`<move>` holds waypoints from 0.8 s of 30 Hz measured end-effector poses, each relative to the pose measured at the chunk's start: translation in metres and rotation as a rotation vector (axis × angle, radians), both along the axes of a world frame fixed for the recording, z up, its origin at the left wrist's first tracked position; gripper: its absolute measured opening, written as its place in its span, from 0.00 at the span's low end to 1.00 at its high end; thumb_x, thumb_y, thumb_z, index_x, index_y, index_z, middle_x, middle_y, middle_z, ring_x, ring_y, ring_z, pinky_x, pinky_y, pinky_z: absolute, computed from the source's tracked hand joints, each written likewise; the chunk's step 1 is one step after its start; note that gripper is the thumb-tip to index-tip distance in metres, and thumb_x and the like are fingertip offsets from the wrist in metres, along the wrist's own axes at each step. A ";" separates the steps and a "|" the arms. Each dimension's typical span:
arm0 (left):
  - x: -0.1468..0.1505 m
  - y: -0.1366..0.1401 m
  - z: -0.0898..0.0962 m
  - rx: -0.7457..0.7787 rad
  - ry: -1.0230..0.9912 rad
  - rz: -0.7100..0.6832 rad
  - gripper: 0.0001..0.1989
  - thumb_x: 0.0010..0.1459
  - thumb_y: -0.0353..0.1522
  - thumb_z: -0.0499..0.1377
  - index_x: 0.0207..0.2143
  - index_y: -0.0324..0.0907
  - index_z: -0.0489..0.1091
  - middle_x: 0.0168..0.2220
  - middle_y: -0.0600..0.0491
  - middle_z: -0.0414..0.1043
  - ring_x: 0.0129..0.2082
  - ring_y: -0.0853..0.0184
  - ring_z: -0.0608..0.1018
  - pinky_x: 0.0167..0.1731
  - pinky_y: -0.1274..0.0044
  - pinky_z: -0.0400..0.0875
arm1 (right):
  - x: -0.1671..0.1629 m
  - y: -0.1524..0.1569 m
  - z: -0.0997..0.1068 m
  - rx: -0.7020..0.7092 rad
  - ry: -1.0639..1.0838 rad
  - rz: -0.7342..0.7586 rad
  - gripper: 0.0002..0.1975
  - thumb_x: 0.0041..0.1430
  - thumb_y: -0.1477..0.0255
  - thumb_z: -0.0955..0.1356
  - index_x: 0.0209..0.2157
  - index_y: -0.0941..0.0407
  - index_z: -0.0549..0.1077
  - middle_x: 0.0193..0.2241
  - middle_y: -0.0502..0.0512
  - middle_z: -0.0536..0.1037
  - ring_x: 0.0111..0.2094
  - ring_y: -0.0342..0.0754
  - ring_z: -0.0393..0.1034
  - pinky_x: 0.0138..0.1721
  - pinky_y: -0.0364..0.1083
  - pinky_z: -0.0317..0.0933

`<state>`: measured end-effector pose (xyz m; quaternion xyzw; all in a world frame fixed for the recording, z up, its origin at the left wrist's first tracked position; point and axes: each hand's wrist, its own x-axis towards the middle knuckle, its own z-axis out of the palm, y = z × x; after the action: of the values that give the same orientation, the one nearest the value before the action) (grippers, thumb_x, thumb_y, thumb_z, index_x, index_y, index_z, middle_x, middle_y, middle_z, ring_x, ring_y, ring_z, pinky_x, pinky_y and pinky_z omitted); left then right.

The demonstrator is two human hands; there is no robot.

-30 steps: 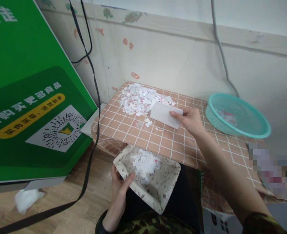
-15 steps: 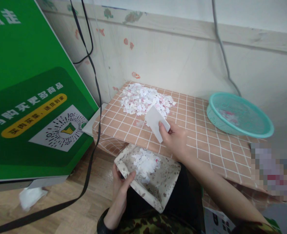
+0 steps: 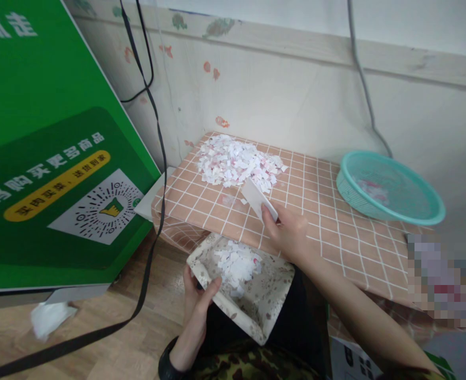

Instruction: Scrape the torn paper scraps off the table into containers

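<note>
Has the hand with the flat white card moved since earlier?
Yes: the bare right hand moved left and nearer the front edge of the brown checked tablecloth.

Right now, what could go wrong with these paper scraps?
1. The tray is gripped by the left hand at one side, so it might tip and spill the loose scraps in it.
2. The white card in the right hand is angled close to the scrap pile; a quick sweep could scatter pieces.
3. Scraps pushed over the table edge beside the tray may drop to the floor.
</note>
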<state>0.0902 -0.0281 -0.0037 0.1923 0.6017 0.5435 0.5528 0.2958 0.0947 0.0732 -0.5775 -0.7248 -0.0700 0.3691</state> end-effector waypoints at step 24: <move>0.001 0.000 0.001 0.000 -0.011 0.007 0.45 0.44 0.41 0.71 0.64 0.53 0.56 0.58 0.46 0.68 0.56 0.49 0.73 0.46 0.62 0.75 | 0.026 -0.006 0.017 -0.051 0.036 -0.073 0.18 0.65 0.60 0.64 0.38 0.56 0.81 0.21 0.55 0.78 0.21 0.46 0.69 0.25 0.45 0.57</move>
<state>0.0908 -0.0285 -0.0032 0.1873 0.5993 0.5465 0.5541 0.3219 0.0882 0.0900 -0.6140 -0.6980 -0.0548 0.3644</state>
